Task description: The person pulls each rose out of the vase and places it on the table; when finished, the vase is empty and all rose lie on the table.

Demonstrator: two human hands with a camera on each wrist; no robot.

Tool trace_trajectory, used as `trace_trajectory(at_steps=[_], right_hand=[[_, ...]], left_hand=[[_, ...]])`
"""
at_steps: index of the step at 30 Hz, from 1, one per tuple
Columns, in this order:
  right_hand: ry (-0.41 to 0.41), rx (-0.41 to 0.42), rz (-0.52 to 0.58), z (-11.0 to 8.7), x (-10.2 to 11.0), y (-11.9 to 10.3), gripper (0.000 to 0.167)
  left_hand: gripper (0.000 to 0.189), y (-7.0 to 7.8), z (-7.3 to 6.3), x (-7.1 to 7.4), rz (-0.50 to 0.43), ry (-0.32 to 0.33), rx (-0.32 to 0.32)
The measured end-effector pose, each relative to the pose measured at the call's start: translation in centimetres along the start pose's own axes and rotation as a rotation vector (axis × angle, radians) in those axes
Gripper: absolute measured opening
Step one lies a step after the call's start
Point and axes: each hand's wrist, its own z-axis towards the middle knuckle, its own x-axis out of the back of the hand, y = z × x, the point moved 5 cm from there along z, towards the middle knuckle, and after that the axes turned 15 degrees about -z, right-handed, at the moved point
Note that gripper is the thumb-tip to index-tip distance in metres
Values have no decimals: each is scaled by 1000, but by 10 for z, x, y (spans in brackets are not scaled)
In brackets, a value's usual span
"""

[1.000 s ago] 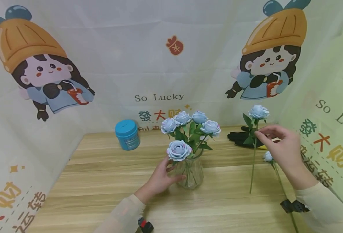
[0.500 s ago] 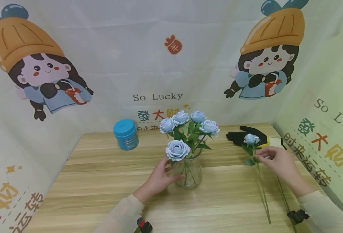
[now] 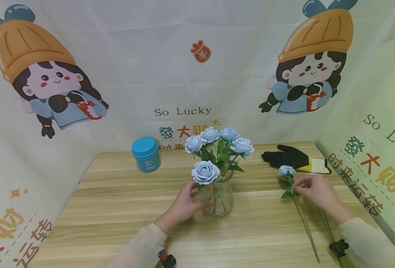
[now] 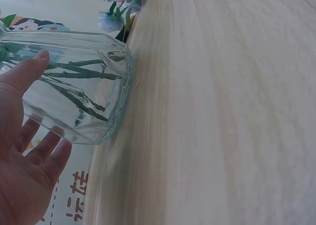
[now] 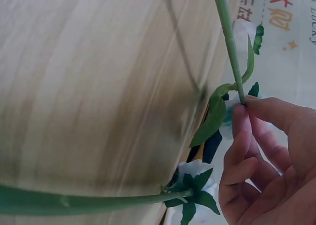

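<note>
My left hand (image 3: pixel 185 204) holds the clear glass vase (image 3: pixel 222 204) from its left side, thumb across the front and fingers round the far side. Several pale blue roses (image 3: pixel 205 172) with green leaves stand in the vase. In the left wrist view their stems (image 4: pixel 81 72) show through the glass. To the right, my right hand (image 3: pixel 313 191) pinches the stem (image 5: pixel 228 42) of another pale blue rose (image 3: pixel 287 171) between thumb and fingertips. This rose slants low over the table, its stem end pointing toward me. Another rose (image 5: pixel 195 178) lies under my right forearm, its bloom hidden in the head view.
A black glove (image 3: pixel 286 158) with a yellow and white cuff lies at the back right of the wooden table (image 3: pixel 117 208). A blue lidded jar (image 3: pixel 146 155) stands at the back left. Printed cloth (image 3: pixel 133 74) surrounds the table's back and sides.
My right hand has come down with the pinched rose, from upright to slanting low, and its stem end has swung toward me. My left hand and the vase have stayed put.
</note>
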Motion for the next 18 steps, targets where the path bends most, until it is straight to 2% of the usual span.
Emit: trace_trajectory(at_steps=[7, 18], right_hand=[[-43, 7, -11, 2, -4, 0, 9], [-76, 15, -26, 5, -9, 1, 10]], left_hand=[[92, 0, 0, 0, -4, -3, -12], [90, 1, 0, 1, 1, -7, 6]])
